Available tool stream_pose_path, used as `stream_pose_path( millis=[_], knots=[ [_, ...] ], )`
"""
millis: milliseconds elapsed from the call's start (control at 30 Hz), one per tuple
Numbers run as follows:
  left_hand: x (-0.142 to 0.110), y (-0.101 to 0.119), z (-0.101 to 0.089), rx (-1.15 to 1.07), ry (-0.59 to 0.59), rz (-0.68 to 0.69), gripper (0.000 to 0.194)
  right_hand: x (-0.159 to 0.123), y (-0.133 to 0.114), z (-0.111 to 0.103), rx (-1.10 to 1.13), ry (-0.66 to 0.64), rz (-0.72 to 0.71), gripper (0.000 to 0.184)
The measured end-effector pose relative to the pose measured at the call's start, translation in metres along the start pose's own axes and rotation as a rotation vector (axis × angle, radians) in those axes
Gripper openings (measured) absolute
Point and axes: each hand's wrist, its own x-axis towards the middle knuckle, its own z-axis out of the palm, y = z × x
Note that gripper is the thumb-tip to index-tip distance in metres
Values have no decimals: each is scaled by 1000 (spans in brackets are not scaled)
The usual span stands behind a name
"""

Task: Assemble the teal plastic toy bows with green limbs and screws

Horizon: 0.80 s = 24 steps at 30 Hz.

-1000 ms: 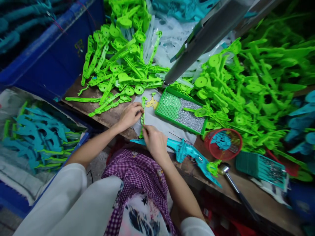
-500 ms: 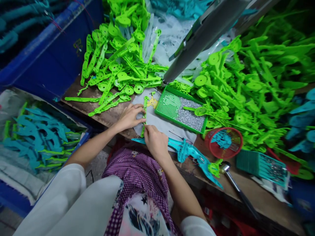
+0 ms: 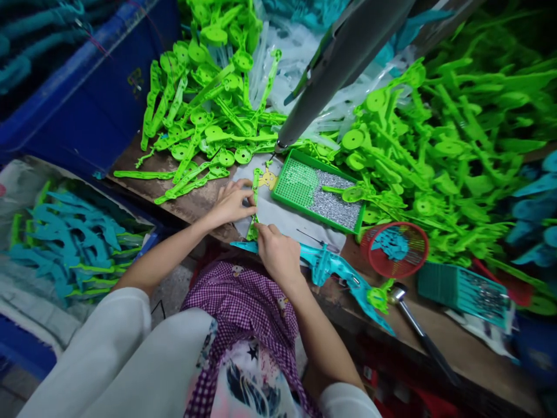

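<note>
My left hand (image 3: 231, 202) and my right hand (image 3: 275, 251) both pinch a long green plastic part (image 3: 255, 200) that lies on a grey cloth (image 3: 287, 219) at the front of the wooden bench. The left fingers close on its middle, the right fingers on its near end. A teal plastic assembly (image 3: 335, 268) lies under and to the right of my right hand. Just beyond the part stands a green tray (image 3: 300, 177) of small silver screws. The tip of a hanging grey screwdriver (image 3: 322, 81) hovers above the cloth.
Heaps of green plastic parts (image 3: 209, 110) cover the back of the bench and its right side (image 3: 439, 157). A red basket (image 3: 395, 248) and a second teal screw tray (image 3: 461, 287) sit right. A blue crate (image 3: 65, 244) of teal parts stands at the left.
Both hands stay on the green part with only small finger shifts; the view has drifted slightly, and the hanging screwdriver appears a little further left.
</note>
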Motion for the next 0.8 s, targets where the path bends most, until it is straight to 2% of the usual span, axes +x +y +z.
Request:
stream_pose_path(
  millis=[467,700,800],
  knots=[
    [-2,-1,1,-22,9,7,13,-5,20,7,71,2,-77,38],
    [-2,0,1,-23,4,-6,12,-4,20,14,-126,-8,-36,40],
    [-3,2,0,-9,-2,-11,12,-4,20,16,-219,-11,-82,42]
  ],
)
